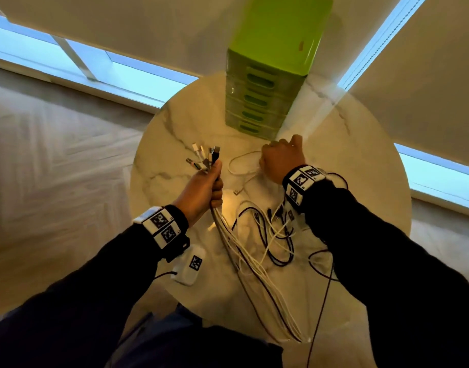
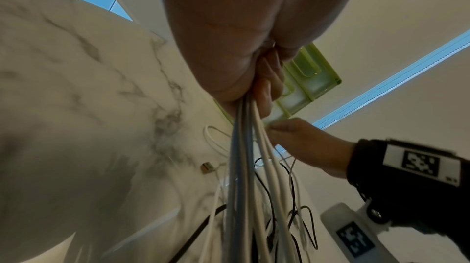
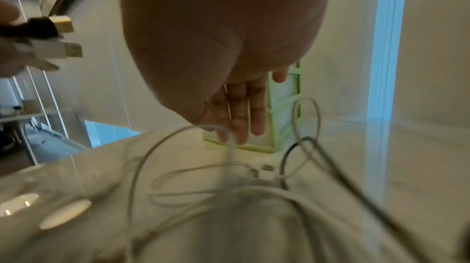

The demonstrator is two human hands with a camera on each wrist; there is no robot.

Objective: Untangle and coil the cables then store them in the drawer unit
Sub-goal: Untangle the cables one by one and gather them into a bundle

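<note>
My left hand (image 1: pixel 206 184) grips a bundle of white and dark cables (image 1: pixel 238 251) above the round marble table (image 1: pixel 175 123). Their plugs (image 1: pixel 205 158) fan out above the fist, and the strands (image 2: pixel 244 166) hang down over the near table edge. My right hand (image 1: pixel 281 160) is down by the foot of the green drawer unit (image 1: pixel 262 94), its fingers (image 3: pixel 239 110) curled on a white cable (image 3: pixel 162 142) whose loop (image 1: pixel 241 166) lies on the table. All drawers of the unit look closed. A loose tangle of black and white cables (image 1: pixel 275 235) lies under my right wrist.
A single USB plug (image 1: pixel 236 192) lies on the marble between my hands. The drawer unit stands at the table's far edge against a blind-covered window. The table rim curves close on the left and right, with floor beyond it.
</note>
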